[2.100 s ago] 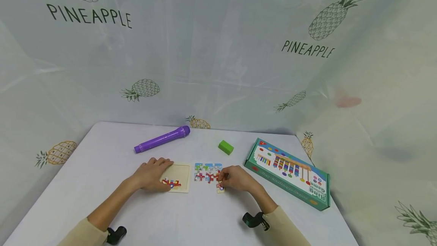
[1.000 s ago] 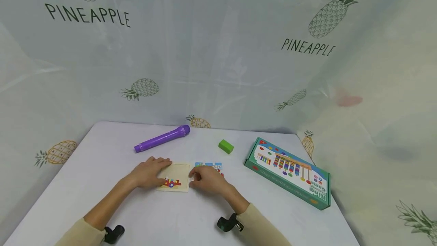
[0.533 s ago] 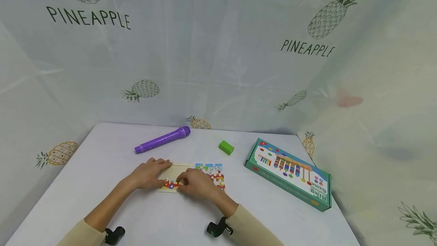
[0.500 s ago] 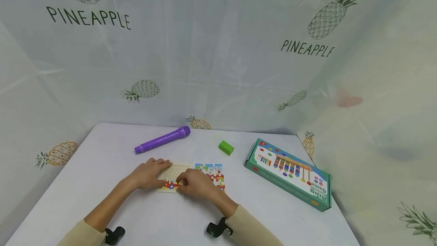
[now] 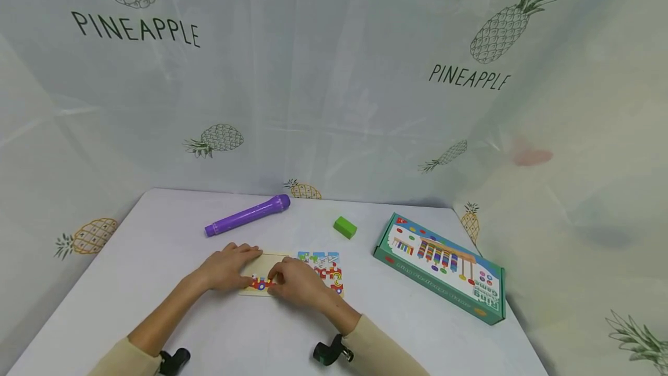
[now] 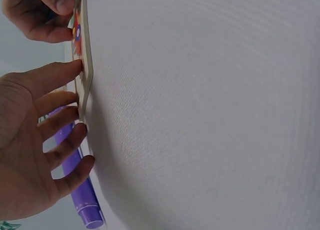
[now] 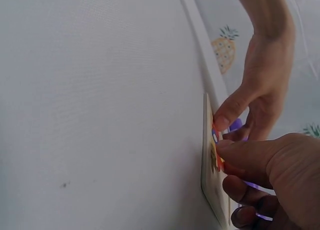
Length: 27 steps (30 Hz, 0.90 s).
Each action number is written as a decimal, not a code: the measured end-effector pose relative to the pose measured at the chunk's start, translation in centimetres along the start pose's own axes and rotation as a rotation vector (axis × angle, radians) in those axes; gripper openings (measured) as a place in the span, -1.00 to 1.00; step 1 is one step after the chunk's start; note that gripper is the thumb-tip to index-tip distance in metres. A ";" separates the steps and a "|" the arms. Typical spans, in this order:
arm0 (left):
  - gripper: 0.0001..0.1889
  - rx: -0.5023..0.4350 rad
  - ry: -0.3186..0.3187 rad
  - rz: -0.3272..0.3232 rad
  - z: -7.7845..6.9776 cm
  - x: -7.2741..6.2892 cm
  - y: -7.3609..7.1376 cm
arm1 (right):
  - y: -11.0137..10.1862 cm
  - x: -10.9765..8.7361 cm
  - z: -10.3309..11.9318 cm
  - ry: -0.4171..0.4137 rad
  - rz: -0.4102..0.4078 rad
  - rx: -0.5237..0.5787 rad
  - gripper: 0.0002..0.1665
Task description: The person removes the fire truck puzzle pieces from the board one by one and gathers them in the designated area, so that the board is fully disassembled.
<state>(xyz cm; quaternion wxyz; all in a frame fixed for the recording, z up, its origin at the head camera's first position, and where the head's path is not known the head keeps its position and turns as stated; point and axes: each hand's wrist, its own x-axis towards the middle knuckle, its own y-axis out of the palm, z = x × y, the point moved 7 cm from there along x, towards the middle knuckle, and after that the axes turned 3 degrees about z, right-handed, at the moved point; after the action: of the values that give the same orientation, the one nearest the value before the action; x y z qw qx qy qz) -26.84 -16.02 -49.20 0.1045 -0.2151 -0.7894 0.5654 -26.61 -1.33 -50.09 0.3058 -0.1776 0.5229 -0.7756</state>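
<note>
A pale wooden puzzle tray (image 5: 270, 261) lies on the table, and colourful puzzle pieces (image 5: 259, 284) with a red and blue picture sit along its lower part. My left hand (image 5: 229, 267) rests at the tray's left side, fingers spread, the thumb touching the pieces. From the right, my right hand (image 5: 301, 283) reaches over the tray. Its thumb and index finger pinch the right end of a red puzzle piece (image 7: 215, 137), seen in the right wrist view; the fingers partly cover it. Beside the tray is a group of joined puzzle pieces (image 5: 330, 271), partly behind the right hand.
A purple toy microphone (image 5: 247, 215) lies behind the tray. Farther right is a green block (image 5: 345, 227). A green game box (image 5: 440, 268) lies at an angle near the table's right edge. Behind the table hangs a pineapple-print curtain (image 5: 334, 103).
My right hand has moved left from the group of loose pieces to the tray, uncovering that group. It has stayed nearly still for the last half second. My left hand remains at the tray.
</note>
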 end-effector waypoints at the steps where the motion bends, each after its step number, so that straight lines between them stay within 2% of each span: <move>1: -0.28 0.001 0.000 0.000 0.0 0.0 0.0 | 0.0 0.0 0.0 0.000 -0.005 0.000 -0.74; 9: -0.28 -0.001 -0.001 -0.005 0.0 0.0 0.0 | -0.3 0.1 0.0 0.004 -0.029 0.041 -0.79; 16: -0.28 -0.009 0.000 -0.006 0.0 0.0 0.1 | -0.3 0.2 -0.1 0.016 -0.036 0.160 -0.90; 23: -0.28 -0.018 -0.005 -0.001 -0.1 -0.1 0.1 | -0.2 0.1 -0.2 0.010 -0.044 0.163 -0.89; 27: -0.29 -0.013 -0.004 -0.001 -0.1 0.0 0.1 | -0.2 0.1 0.0 -0.010 -0.031 0.134 -0.78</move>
<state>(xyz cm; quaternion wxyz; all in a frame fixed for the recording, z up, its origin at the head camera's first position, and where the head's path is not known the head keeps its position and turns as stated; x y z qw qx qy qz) -26.72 -15.90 -49.28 0.1016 -0.2142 -0.7934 0.5606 -26.76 -1.34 -49.97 0.3076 -0.1688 0.4656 -0.8125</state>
